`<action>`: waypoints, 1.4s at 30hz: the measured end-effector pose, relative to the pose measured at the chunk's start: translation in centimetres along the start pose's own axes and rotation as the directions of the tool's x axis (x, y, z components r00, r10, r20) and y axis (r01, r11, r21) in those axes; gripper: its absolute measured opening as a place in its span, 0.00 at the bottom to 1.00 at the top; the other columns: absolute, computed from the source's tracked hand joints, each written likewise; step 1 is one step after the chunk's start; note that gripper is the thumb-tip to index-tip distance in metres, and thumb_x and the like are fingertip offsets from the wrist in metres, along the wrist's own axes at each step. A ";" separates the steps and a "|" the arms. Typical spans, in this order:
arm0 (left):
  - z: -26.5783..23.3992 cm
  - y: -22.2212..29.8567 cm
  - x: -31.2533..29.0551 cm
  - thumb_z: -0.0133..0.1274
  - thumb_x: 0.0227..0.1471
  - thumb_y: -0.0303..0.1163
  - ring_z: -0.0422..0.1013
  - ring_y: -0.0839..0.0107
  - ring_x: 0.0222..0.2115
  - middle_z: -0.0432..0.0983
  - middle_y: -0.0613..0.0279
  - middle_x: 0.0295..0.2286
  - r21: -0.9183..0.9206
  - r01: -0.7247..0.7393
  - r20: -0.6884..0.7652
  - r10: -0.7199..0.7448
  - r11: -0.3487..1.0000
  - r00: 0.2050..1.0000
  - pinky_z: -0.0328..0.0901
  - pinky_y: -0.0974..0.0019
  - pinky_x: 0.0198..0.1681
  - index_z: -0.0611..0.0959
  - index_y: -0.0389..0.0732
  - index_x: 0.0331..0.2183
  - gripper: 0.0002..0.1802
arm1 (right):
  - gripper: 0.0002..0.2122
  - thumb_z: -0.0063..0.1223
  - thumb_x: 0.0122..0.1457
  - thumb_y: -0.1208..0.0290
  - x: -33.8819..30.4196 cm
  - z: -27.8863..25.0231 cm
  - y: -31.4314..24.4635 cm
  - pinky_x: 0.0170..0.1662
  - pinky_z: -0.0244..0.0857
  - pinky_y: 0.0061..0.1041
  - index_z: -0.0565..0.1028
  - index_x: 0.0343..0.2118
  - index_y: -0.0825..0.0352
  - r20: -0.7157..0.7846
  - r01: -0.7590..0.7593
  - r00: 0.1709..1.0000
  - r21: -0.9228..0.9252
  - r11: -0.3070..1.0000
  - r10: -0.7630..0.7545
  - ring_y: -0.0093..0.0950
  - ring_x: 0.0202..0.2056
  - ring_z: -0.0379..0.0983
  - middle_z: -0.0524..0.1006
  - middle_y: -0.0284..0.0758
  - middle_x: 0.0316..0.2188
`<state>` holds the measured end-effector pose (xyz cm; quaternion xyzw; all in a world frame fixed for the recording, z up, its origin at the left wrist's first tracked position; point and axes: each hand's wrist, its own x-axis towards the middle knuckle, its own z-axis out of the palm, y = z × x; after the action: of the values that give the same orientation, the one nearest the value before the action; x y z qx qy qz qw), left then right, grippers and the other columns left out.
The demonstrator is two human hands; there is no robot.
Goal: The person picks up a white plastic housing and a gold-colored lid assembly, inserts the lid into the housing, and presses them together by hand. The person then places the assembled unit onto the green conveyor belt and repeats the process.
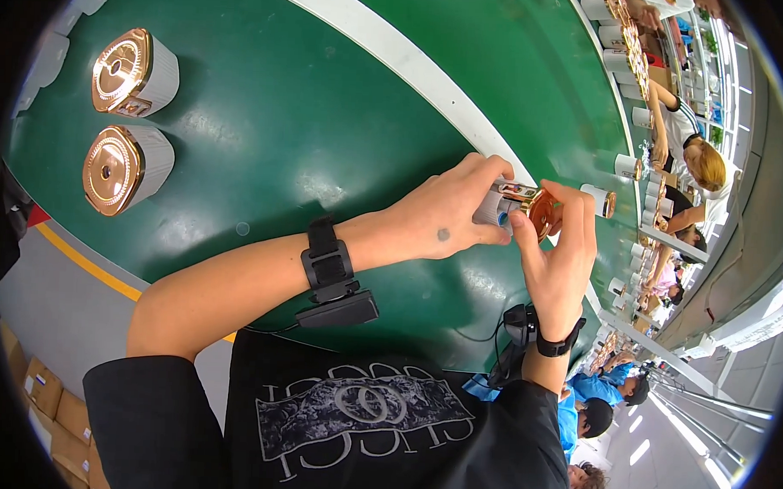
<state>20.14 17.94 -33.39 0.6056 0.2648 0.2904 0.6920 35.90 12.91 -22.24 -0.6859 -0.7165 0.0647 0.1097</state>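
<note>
1. Head view, the hands: the person leans in over a green table point(328, 96); the left hand point(449, 203) is wrapped round a pale grey canister point(489, 206), fingers curled over its upper side and thumb beneath; the right hand point(568, 238) is pinching the canister's rose-gold lid point(543, 215), thumb on the near edge, fingers bent over the far one.

2. Head view, the relation that counts: the canister sits between the two hands, near the white strip point(452, 102) that crosses the green; it is tipped over, its long axis running roughly left to right, with the lid end toward the right hand and the body end in the left palm; the left hand is nearer the body, the right nearer the lid, and both are touching; whether the lid is seated or slightly apart I can't tell, since the fingers cover the join.

3. Head view, round about: well off to the person's left two more canisters with shiny lids stand close together, a farther one point(122, 69) and a nearer one point(115, 170); just past the right hand is another lidded canister point(596, 200); beyond it, co-workers point(705, 165) line the far side.
</note>
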 end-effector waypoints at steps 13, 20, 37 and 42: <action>0.1 -0.4 -0.2 0.69 0.54 0.36 0.79 0.57 0.38 0.67 0.46 0.51 0.015 -0.017 -0.004 0.017 1.000 1.000 0.74 0.58 0.43 0.68 0.37 0.58 0.37 | 0.16 0.65 0.60 0.72 -0.2 0.2 -0.2 0.37 0.68 0.27 0.76 0.50 0.70 -0.023 -0.032 0.999 0.007 0.999 0.032 0.27 0.31 0.72 0.74 0.37 0.35; -0.2 -0.3 -0.4 0.69 0.53 0.36 0.80 0.58 0.36 0.67 0.46 0.50 0.025 0.008 -0.016 -0.008 1.000 1.000 0.74 0.58 0.42 0.67 0.37 0.57 0.37 | 0.16 0.64 0.60 0.74 -0.1 -0.1 -0.6 0.36 0.68 0.27 0.76 0.50 0.69 -0.026 0.008 1.000 0.003 1.000 -0.008 0.27 0.31 0.72 0.73 0.37 0.35; 0.2 -0.9 -0.5 0.68 0.54 0.37 0.80 0.56 0.36 0.68 0.46 0.50 0.027 -0.040 -0.022 0.041 0.999 0.999 0.74 0.57 0.42 0.68 0.37 0.57 0.37 | 0.17 0.66 0.59 0.72 -0.7 0.1 -0.7 0.37 0.69 0.28 0.76 0.51 0.69 -0.018 0.017 1.000 -0.068 0.998 -0.018 0.29 0.32 0.73 0.73 0.37 0.36; 0.3 -1.1 -0.4 0.67 0.55 0.38 0.80 0.55 0.36 0.68 0.45 0.51 0.033 -0.047 -0.022 0.048 0.998 0.999 0.74 0.57 0.42 0.68 0.37 0.57 0.36 | 0.18 0.67 0.59 0.71 -0.6 0.4 -0.6 0.37 0.69 0.29 0.75 0.51 0.69 -0.021 -0.012 1.000 -0.067 0.998 0.010 0.29 0.32 0.73 0.73 0.37 0.36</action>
<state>20.15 17.39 -34.42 0.6194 0.2630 0.3093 0.6720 35.23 12.34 -22.50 -0.6938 -0.7133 0.0340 0.0937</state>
